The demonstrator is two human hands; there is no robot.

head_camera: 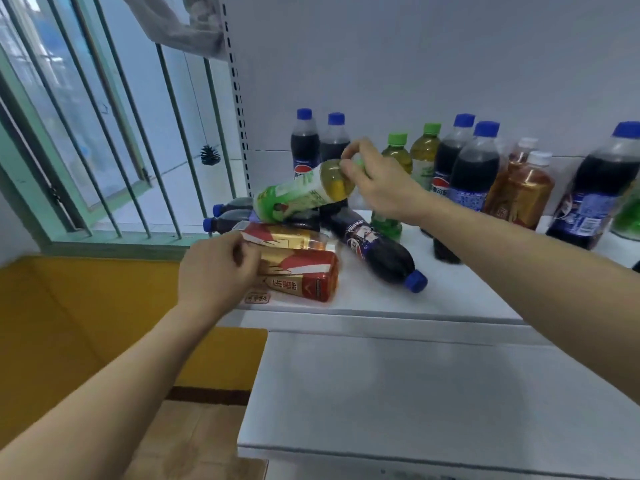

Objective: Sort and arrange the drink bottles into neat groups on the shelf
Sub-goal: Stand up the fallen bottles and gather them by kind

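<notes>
While the white shelf (433,299) carries everything, the heap of fallen bottles sits at its left end: red-and-gold tea bottles (304,271) lying in front, cola bottles (377,247) lying behind and right of them. Upright cola bottles (474,174), green tea bottles (424,154) and amber tea bottles (526,192) stand along the back wall, right of the heap. Above the heap, the right hand (377,181) pinches the cap end of a green tea bottle (301,195), tilted nearly flat. At the heap's front left, the left hand (214,268) curls against a red-and-gold bottle; whether it grips, I cannot tell.
</notes>
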